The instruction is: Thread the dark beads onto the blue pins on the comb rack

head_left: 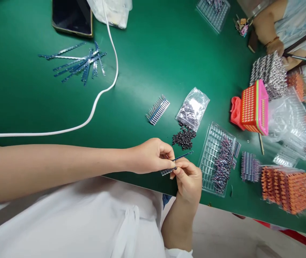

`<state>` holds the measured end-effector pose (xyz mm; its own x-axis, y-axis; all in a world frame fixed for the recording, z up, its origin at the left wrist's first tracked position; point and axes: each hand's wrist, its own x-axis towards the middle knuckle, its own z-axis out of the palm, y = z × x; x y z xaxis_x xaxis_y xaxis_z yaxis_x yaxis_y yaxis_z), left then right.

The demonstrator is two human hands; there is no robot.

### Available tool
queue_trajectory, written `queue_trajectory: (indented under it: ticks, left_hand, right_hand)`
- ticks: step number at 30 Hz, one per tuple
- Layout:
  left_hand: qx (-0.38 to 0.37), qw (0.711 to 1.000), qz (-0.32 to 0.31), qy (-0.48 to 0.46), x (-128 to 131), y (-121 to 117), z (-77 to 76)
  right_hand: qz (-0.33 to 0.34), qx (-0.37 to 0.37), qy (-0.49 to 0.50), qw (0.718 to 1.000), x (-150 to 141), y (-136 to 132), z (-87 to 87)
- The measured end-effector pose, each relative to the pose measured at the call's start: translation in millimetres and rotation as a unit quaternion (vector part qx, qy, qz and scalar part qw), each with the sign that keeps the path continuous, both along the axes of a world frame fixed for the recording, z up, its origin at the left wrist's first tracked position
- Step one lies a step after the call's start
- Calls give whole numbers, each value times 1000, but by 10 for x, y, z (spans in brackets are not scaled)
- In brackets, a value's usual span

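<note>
My left hand (153,156) is closed, thumb and fingers pinching a narrow dark blue strip (185,154) whose end sticks out to the right. Fingertips of my right hand (189,179) meet it there, pinched together at a tiny dark part. Below the fingers shows a row of small grey teeth or pins (166,172); how it joins the strip is hidden. Just beyond my hands lie a pile of small black ring-like parts (184,139) and a clear plastic bag (195,104) of similar parts. A blue strip with a row of wire pins (158,110) lies further up.
Right of my hands, a clear tray (206,166) holds many small wired components. Beyond it stand orange stacked parts (287,190) and a red basket (249,109). A white cable (96,102), loose blue strips (80,64) and a phone (72,16) lie left. Another person's arm (267,28) is upper right.
</note>
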<state>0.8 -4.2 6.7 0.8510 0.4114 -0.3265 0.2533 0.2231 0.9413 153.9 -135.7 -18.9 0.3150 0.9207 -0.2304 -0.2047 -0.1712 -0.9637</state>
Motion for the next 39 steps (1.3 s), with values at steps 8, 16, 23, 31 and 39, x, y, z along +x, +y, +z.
queue_trajectory:
  ticks: [8,16,23,31,39]
  left_hand:
    - [79,996,50,4,7,6,49]
    - [5,998,60,-21,38,-25,-11]
    - [100,995,-1,-18,-6,37,37]
    - [64,997,-38,-19,-12,22,65]
    - [47,999,27,4,35,36,-49]
  right_hand:
    - [-58,6,-52,997,-15,32,-36]
    - [-101,35,-89,990,-55,43,-25]
    - [-68,37,-21,997,-58,53,38]
    - [-43,2,-182,982,160,-155,295]
    - [-190,-120,-608,761,1533,-127,494]
